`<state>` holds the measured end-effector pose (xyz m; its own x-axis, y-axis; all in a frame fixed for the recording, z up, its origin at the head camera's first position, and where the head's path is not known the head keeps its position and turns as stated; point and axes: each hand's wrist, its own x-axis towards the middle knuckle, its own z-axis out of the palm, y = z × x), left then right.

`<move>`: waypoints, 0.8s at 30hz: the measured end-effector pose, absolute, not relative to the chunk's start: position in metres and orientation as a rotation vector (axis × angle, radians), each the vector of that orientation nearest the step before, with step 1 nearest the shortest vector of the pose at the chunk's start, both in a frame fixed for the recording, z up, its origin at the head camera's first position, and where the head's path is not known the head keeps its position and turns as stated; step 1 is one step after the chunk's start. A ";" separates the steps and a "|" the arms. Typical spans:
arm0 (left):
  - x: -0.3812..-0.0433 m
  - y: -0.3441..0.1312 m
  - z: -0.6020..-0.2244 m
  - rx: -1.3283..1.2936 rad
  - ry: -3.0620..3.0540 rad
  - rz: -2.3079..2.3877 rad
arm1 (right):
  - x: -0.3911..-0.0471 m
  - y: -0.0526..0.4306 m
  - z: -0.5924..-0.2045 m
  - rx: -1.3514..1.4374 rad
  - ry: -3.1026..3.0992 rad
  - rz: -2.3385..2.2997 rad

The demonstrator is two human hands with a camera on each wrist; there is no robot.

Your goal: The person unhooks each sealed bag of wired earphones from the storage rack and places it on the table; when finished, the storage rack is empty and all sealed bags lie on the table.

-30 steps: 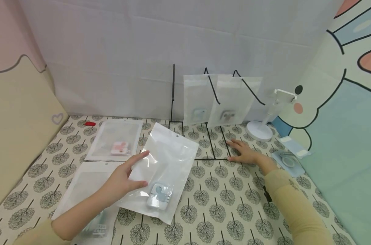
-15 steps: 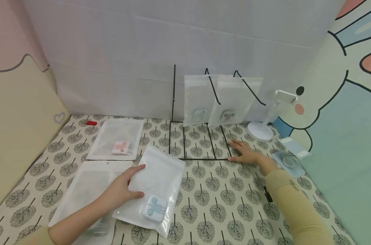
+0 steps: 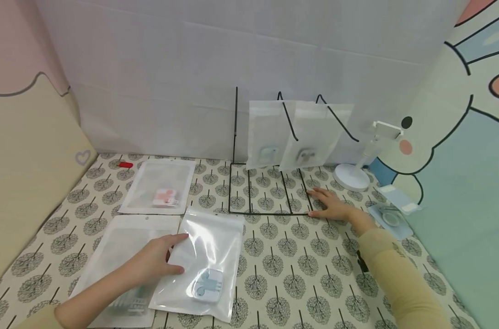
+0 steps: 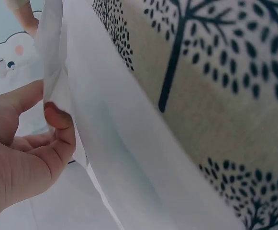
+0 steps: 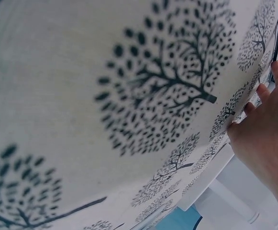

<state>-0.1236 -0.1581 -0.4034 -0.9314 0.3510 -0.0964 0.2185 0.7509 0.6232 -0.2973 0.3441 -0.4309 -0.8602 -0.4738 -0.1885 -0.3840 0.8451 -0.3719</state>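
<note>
- The left hand [image 3: 156, 259] pinches the left edge of a white bag [image 3: 222, 242] between thumb and fingers.
- This bag, with blue earbuds [image 3: 210, 285] in it, is at the near left, partly over a flat bag [image 3: 119, 246].
- The right hand [image 3: 333, 206] touches the right side of the black rack [image 3: 270, 214], thumb spread away from the fingers.
- Two bags [image 3: 315, 130] hang on the rack.
- A white stand [image 3: 351, 177] is far right.

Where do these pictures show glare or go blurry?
Head view: white glare streaks the bag with the blue earphones; left wrist view: the tree-print tablecloth looks soft-edged up close; right wrist view: the tablecloth's print blurs towards the lower left corner.
</note>
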 end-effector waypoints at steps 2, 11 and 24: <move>-0.123 -0.159 -0.405 0.500 2.725 0.904 | -0.297 0.344 -0.431 -0.654 2.751 -0.464; -0.119 -0.155 -0.410 0.566 2.754 0.701 | -0.296 0.344 -0.430 -0.653 2.760 -0.485; -0.129 -0.155 -0.379 0.519 2.653 0.754 | -0.297 0.345 -0.431 -0.655 2.756 -0.477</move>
